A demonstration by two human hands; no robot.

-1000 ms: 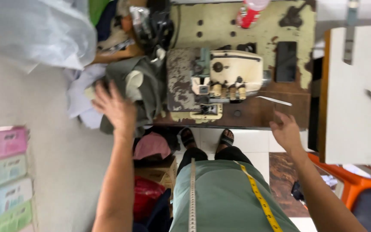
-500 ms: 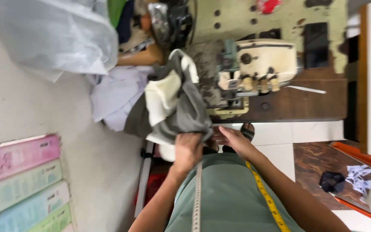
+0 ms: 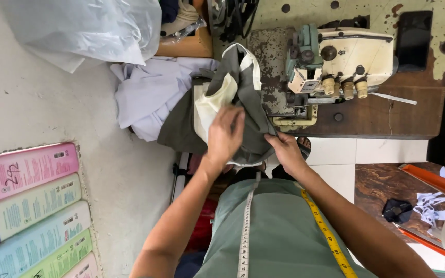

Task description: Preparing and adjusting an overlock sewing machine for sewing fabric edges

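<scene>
left hand [image 3: 226,135] closed on grey-and-cream garment [image 3: 243,98] | right hand [image 3: 286,150] pinching its lower edge | garment held up before sewing machine [image 3: 343,67] | advice: keep edges aligned, fabric taut, fingers clear of needle

You have one view only, worn on your head and looking almost straight down, close over your own arms. It faces the counter [image 3: 377,116] edge and the sewing machine [image 3: 343,64] just beyond your fingers [image 3: 233,121], with floor tiles [image 3: 387,152] below.
</scene>
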